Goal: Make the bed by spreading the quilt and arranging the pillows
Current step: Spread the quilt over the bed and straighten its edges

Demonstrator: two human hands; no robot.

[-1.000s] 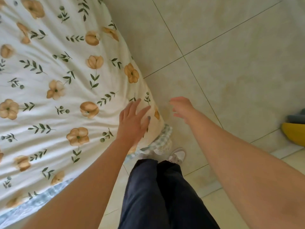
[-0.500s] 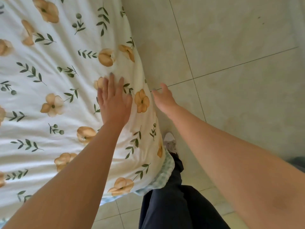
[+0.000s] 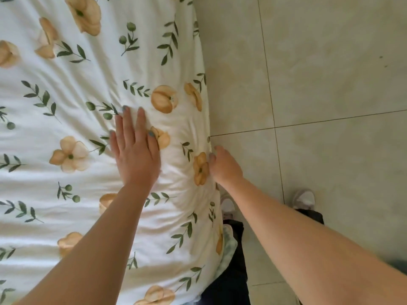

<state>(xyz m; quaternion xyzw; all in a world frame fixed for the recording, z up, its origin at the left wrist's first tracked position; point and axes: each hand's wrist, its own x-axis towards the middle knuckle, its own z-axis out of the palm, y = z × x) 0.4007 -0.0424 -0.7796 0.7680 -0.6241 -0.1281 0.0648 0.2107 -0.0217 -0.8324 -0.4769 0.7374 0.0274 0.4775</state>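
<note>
The white quilt [image 3: 92,133], printed with orange flowers and green sprigs, covers the bed across the left of the view, and its right edge hangs over the side. My left hand [image 3: 135,150] lies flat on the quilt near that edge, palm down and fingers apart. My right hand [image 3: 224,167] is at the quilt's edge, with the thumb against the fabric beside an orange flower. Its fingers curl down the side and are hidden, so I cannot tell whether they grip the cloth. Creases fan out between the two hands. No pillow is in view.
Beige floor tiles [image 3: 319,84] fill the right side. My legs in dark trousers [image 3: 229,276] and my white shoes [image 3: 305,199] stand close against the bed's side. A strip of checked sheet [image 3: 228,249] peeks out under the quilt.
I have stepped along the bedside. My left hand has slid up the quilt, staying flat, and my right hand has come in from the air to touch the quilt's edge.
</note>
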